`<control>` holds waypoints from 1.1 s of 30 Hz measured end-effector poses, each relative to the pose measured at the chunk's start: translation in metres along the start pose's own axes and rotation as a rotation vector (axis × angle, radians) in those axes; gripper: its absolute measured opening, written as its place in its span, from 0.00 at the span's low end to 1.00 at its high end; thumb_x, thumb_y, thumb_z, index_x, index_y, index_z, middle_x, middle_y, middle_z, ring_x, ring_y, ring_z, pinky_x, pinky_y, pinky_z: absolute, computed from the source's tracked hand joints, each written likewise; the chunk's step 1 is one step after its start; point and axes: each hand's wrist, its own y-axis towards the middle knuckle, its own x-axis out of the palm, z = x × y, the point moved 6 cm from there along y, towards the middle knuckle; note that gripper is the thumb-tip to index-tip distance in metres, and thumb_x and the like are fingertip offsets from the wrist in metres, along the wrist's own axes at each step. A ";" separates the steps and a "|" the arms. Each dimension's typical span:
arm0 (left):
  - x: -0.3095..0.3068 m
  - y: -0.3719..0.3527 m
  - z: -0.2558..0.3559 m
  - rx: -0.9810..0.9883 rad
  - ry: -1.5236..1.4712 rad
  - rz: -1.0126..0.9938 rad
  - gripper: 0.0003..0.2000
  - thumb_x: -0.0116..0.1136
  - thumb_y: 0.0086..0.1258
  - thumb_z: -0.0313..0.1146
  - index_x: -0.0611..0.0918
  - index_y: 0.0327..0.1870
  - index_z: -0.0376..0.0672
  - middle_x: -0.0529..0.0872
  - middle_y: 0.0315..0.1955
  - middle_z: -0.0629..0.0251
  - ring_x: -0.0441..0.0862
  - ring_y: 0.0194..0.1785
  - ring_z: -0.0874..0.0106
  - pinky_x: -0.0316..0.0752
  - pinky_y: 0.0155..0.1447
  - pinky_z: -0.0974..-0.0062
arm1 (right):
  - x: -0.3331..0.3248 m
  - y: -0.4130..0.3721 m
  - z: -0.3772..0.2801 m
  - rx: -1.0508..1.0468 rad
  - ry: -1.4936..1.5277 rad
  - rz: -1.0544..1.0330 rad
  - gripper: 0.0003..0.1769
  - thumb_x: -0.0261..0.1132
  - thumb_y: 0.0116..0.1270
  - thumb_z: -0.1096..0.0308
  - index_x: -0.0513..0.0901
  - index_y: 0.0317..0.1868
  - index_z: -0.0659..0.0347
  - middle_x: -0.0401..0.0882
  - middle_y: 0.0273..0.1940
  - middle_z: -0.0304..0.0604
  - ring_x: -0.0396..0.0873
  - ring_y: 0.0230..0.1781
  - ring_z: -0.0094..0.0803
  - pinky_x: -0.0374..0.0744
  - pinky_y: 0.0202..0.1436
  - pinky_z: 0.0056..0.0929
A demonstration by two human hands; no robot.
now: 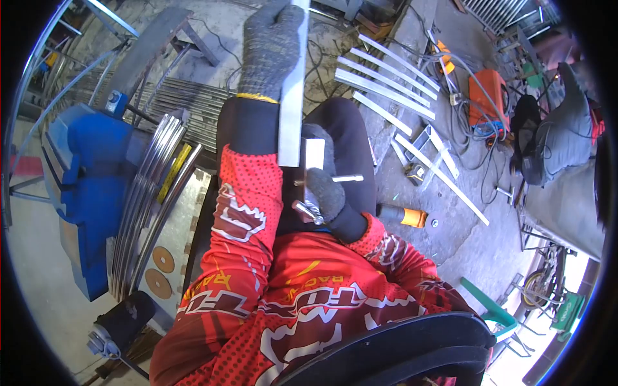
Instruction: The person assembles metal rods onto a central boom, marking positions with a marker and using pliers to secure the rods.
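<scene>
My left hand [273, 55], in a dark grey knit glove with a yellow cuff edge, is closed on a long flat metal bar [293, 116] that runs down from the top of the view. My right hand [326, 194], also gloved, is closed around a metal clamp [314, 157] with a crossbar handle, at the bar's lower end and above my lap. Whether clamp and bar touch is not clear.
A blue machine [96, 186], curved metal rods [145, 206] and two brown discs [158, 283] lie left. Cut metal strips [386, 80], a tape measure [414, 172], an angle grinder [402, 215] and an orange-red machine [486, 100] are right. Another person's leg [563, 138] shows far right.
</scene>
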 end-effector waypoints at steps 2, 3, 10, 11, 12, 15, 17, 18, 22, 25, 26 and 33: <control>-0.015 0.007 0.005 0.147 0.032 0.030 0.17 0.60 0.69 0.30 0.81 0.58 0.37 0.87 0.45 0.60 0.83 0.46 0.74 0.78 0.51 0.76 | -0.001 -0.005 -0.006 -0.236 -0.243 0.032 0.40 0.77 0.54 0.49 0.75 0.61 0.64 0.79 0.54 0.54 0.80 0.56 0.48 0.78 0.59 0.41; -0.018 0.005 0.012 0.097 0.141 -0.005 0.18 0.57 0.70 0.30 0.80 0.59 0.36 0.84 0.40 0.63 0.80 0.42 0.75 0.76 0.47 0.76 | 0.001 -0.004 -0.009 -0.231 -0.203 0.041 0.41 0.77 0.54 0.48 0.74 0.62 0.64 0.78 0.56 0.54 0.79 0.57 0.48 0.77 0.60 0.41; 0.007 -0.015 0.014 0.339 0.186 -0.066 0.15 0.52 0.71 0.27 0.79 0.56 0.33 0.83 0.36 0.63 0.78 0.39 0.73 0.75 0.45 0.72 | 0.005 0.026 -0.030 -0.217 -0.018 0.115 0.47 0.74 0.57 0.45 0.67 0.70 0.63 0.71 0.65 0.53 0.74 0.64 0.45 0.71 0.68 0.42; 0.009 -0.016 0.015 0.323 0.171 -0.097 0.15 0.52 0.70 0.26 0.79 0.56 0.33 0.83 0.36 0.63 0.78 0.39 0.72 0.75 0.45 0.71 | 0.008 0.029 -0.013 0.108 0.214 0.148 0.46 0.72 0.60 0.45 0.65 0.70 0.64 0.72 0.63 0.51 0.74 0.62 0.44 0.70 0.69 0.43; 0.010 -0.015 0.017 0.310 0.158 -0.126 0.15 0.52 0.70 0.26 0.79 0.55 0.33 0.83 0.36 0.63 0.78 0.39 0.71 0.75 0.46 0.70 | 0.014 0.028 0.003 0.431 0.445 0.177 0.46 0.70 0.62 0.44 0.63 0.71 0.64 0.72 0.62 0.49 0.75 0.59 0.42 0.68 0.70 0.43; 0.011 -0.015 0.019 0.130 0.113 -0.138 0.14 0.52 0.70 0.26 0.80 0.55 0.34 0.82 0.34 0.66 0.77 0.37 0.74 0.74 0.43 0.73 | 0.006 0.055 -0.050 0.069 0.238 0.168 0.40 0.62 0.67 0.50 0.60 0.70 0.66 0.67 0.62 0.52 0.67 0.64 0.42 0.63 0.71 0.40; 0.015 -0.016 0.011 -0.036 0.023 -0.133 0.14 0.51 0.70 0.26 0.80 0.55 0.34 0.81 0.33 0.67 0.76 0.36 0.76 0.74 0.41 0.75 | 0.010 0.065 -0.049 0.038 -0.011 0.149 0.38 0.58 0.69 0.50 0.59 0.69 0.67 0.64 0.62 0.54 0.64 0.66 0.42 0.62 0.70 0.39; 0.015 -0.016 0.017 0.093 0.041 -0.118 0.15 0.52 0.70 0.26 0.80 0.55 0.34 0.81 0.33 0.69 0.75 0.35 0.78 0.73 0.39 0.76 | 0.019 0.039 0.000 0.426 -0.114 -0.040 0.36 0.59 0.69 0.53 0.59 0.69 0.67 0.65 0.62 0.54 0.66 0.65 0.42 0.64 0.69 0.39; 0.016 -0.022 0.040 0.173 0.036 -0.128 0.15 0.52 0.70 0.26 0.80 0.56 0.35 0.80 0.33 0.69 0.73 0.34 0.80 0.71 0.37 0.77 | 0.015 0.047 0.017 -0.011 0.119 0.037 0.37 0.72 0.56 0.53 0.75 0.62 0.63 0.77 0.58 0.52 0.79 0.56 0.51 0.76 0.62 0.43; 0.000 -0.011 0.017 0.127 0.122 -0.036 0.16 0.57 0.70 0.29 0.81 0.57 0.37 0.84 0.37 0.65 0.78 0.38 0.77 0.75 0.43 0.76 | 0.010 0.052 0.012 0.020 0.106 0.033 0.40 0.74 0.52 0.52 0.74 0.63 0.63 0.77 0.57 0.53 0.78 0.56 0.52 0.76 0.62 0.44; -0.010 -0.008 0.016 0.134 0.190 0.030 0.16 0.60 0.70 0.32 0.82 0.57 0.38 0.87 0.40 0.62 0.82 0.41 0.76 0.78 0.45 0.75 | 0.009 0.052 0.009 0.033 0.104 0.026 0.42 0.75 0.51 0.51 0.74 0.63 0.64 0.77 0.57 0.53 0.78 0.56 0.52 0.75 0.62 0.44; -0.004 -0.006 0.006 0.055 0.296 -0.054 0.15 0.62 0.68 0.39 0.84 0.47 0.37 0.84 0.29 0.65 0.79 0.33 0.78 0.74 0.37 0.74 | 0.002 0.037 -0.018 0.133 0.077 0.017 0.49 0.80 0.44 0.48 0.72 0.64 0.64 0.77 0.55 0.56 0.78 0.56 0.52 0.75 0.62 0.44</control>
